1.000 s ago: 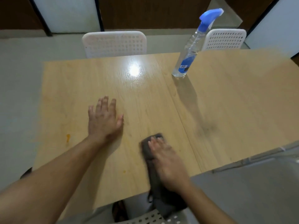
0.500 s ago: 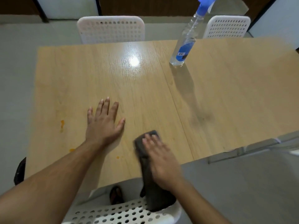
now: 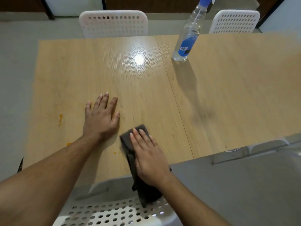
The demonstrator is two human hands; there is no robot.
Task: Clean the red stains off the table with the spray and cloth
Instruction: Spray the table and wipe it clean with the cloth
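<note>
On one table (image 3: 228, 88): two flat hands, right (image 3: 147, 154) pressing one cloth (image 3: 128, 144), left (image 3: 101, 118) bare.

Looks like a plain dining or meeting room: wooden table (image 3: 228, 88), white perforated plastic chairs (image 3: 114, 24) along its far side, grey floor (image 3: 244, 185), dark wood panelling (image 3: 146, 4) behind.

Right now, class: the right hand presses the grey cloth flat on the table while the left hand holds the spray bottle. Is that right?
Not quite. In the head view the left hand rests flat on the table; the spray bottle stands alone at the far side. The right hand does press the grey cloth.
</note>
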